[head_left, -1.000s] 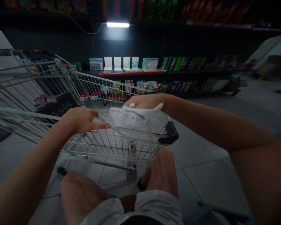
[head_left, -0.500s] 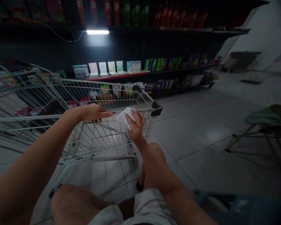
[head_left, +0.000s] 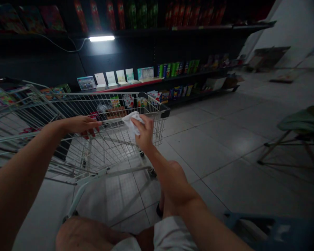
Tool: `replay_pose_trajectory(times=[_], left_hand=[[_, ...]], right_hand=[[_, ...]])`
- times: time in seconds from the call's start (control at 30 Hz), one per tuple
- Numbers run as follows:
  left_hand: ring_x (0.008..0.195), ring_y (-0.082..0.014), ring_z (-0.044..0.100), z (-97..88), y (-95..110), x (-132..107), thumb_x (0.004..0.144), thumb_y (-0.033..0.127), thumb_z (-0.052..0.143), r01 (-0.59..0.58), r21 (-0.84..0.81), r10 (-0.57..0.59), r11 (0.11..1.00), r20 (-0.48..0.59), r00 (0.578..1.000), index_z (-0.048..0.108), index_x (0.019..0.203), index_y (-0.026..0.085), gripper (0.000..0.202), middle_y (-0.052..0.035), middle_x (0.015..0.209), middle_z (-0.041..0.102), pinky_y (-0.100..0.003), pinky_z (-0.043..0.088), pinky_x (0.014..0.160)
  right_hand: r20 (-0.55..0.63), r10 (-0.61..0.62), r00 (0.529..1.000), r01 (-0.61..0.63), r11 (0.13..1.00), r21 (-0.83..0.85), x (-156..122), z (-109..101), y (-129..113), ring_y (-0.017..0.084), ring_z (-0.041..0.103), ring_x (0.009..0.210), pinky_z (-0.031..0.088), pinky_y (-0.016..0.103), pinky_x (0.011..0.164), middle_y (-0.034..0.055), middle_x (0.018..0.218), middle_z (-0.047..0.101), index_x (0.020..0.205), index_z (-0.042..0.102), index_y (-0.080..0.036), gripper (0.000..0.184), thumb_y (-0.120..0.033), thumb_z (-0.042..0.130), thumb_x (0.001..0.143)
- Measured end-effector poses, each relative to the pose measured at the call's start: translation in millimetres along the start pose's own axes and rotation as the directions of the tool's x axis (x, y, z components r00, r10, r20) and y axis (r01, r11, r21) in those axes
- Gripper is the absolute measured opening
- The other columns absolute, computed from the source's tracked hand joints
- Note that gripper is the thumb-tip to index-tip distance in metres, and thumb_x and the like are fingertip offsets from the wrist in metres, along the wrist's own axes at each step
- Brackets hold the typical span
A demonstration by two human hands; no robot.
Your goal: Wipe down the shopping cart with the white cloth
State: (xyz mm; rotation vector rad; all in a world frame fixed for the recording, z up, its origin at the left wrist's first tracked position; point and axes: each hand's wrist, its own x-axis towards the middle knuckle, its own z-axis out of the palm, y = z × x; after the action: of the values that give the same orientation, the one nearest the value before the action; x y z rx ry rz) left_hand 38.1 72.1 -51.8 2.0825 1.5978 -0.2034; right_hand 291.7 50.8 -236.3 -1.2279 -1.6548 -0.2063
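Observation:
A wire shopping cart (head_left: 68, 104) stands in front of me in a dim shop aisle. My left hand (head_left: 81, 124) grips the cart's near top rail, fingers curled over the wire. My right hand (head_left: 143, 134) is closed on a crumpled white cloth (head_left: 131, 122) and presses it against the rail near the cart's black corner piece (head_left: 164, 112). My bare knees and white shorts show at the bottom of the view.
Dark shelves (head_left: 157, 80) with cards and coloured packets run along the back, under a lit tube lamp (head_left: 101, 38). A folding stool with a green seat (head_left: 300, 136) stands at the right. A blue object (head_left: 264, 230) lies at the lower right. The floor is pale tile.
The view has swung right and the cart sits farther away. My right hand turned from lying over the rail to gripping the cloth from below, and it slid slightly left along the rail.

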Motion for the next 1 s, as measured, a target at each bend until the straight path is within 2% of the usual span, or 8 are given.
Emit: replay_pose_trajectory(times=[0.2,0.27,0.37,0.5,0.63,0.73,0.87,1.0], left_hand=[[0.081,-0.0239,0.072,1.7,1,15,0.079,0.08,0.035,-0.04,0.049,0.044,0.998,-0.07,0.997,0.069,0.112,0.019,0.077,-0.0121,0.1,0.076,-0.031,0.056,0.071],[0.08,-0.0235,0.072,2.7,2,18,0.081,0.077,0.035,-0.019,0.05,0.023,0.999,-0.082,0.996,0.068,0.114,0.017,0.076,-0.0122,0.1,0.076,-0.03,0.056,0.069],[0.074,-0.0229,0.071,3.3,6,22,0.083,0.074,0.034,0.009,0.039,-0.005,0.999,-0.084,0.996,0.065,0.119,0.017,0.074,-0.0122,0.099,0.075,-0.029,0.054,0.064],[0.074,-0.0234,0.071,3.8,13,24,0.084,0.072,0.035,0.004,0.097,0.009,0.995,-0.127,0.992,0.067,0.114,0.015,0.072,-0.0123,0.092,0.075,-0.03,0.053,0.067],[0.075,-0.023,0.071,5.9,21,22,0.086,0.069,0.033,0.005,0.172,0.024,0.985,-0.168,0.985,0.07,0.105,0.012,0.07,-0.014,0.094,0.075,-0.029,0.052,0.07],[0.074,-0.023,0.071,6.9,26,20,0.088,0.067,0.03,0.039,0.15,-0.016,0.988,-0.151,0.988,0.07,0.109,0.01,0.073,-0.0161,0.098,0.074,-0.029,0.052,0.068],[0.094,-0.0266,0.07,4.3,29,19,0.089,0.069,0.021,0.042,0.192,-0.006,0.981,-0.187,0.982,0.068,0.121,0.01,0.082,-0.0166,0.108,0.074,-0.03,0.052,0.084],[0.126,-0.0264,0.057,1.7,26,20,0.091,0.068,0.008,-0.091,0.207,0.138,0.974,-0.228,0.964,0.051,0.145,0.019,0.085,-0.0087,0.14,0.061,-0.031,0.043,0.104]], right_hand=[[0.104,-0.003,0.995,-0.002,0.999,0.043,-47,68,17,0.025,0.047,0.112,0.042,0.04,0.103,0.0119,0.12,0.056,0.114,0.073,-0.022,0.037,-0.012,0.057,0.081],[0.007,-0.029,1.0,0.029,0.996,0.086,-52,69,17,0.024,0.048,0.108,0.044,0.041,0.099,0.0114,0.116,0.056,0.111,0.073,-0.02,0.036,-0.011,0.058,0.08],[-0.143,-0.103,0.984,0.123,0.983,0.139,-24,56,-4,0.026,0.046,0.115,0.043,0.044,0.102,0.0103,0.125,0.052,0.119,0.07,-0.023,0.038,-0.015,0.058,0.084],[-0.151,-0.18,0.972,0.2,0.971,0.133,2,67,-27,0.025,0.045,0.117,0.043,0.043,0.104,0.0088,0.128,0.052,0.12,0.069,-0.027,0.036,-0.019,0.058,0.087],[-0.105,-0.152,0.983,0.163,0.982,0.098,-48,96,-10,0.023,0.049,0.106,0.047,0.04,0.1,0.0091,0.113,0.059,0.104,0.075,-0.023,0.024,-0.019,0.061,0.086],[-0.068,-0.131,0.989,0.139,0.982,0.124,-68,89,-8,0.021,0.05,0.106,0.048,0.038,0.098,0.0085,0.113,0.061,0.105,0.075,-0.023,0.03,-0.01,0.058,0.084],[-0.129,-0.198,0.972,0.219,0.96,0.175,-15,65,-46,0.025,0.049,0.116,0.044,0.043,0.104,0.0088,0.127,0.056,0.117,0.071,-0.025,0.032,-0.022,0.061,0.086],[-0.126,-0.245,0.961,0.265,0.947,0.183,15,82,-72,0.024,0.047,0.118,0.042,0.042,0.105,0.0073,0.128,0.056,0.118,0.071,-0.027,0.032,-0.022,0.062,0.087]])
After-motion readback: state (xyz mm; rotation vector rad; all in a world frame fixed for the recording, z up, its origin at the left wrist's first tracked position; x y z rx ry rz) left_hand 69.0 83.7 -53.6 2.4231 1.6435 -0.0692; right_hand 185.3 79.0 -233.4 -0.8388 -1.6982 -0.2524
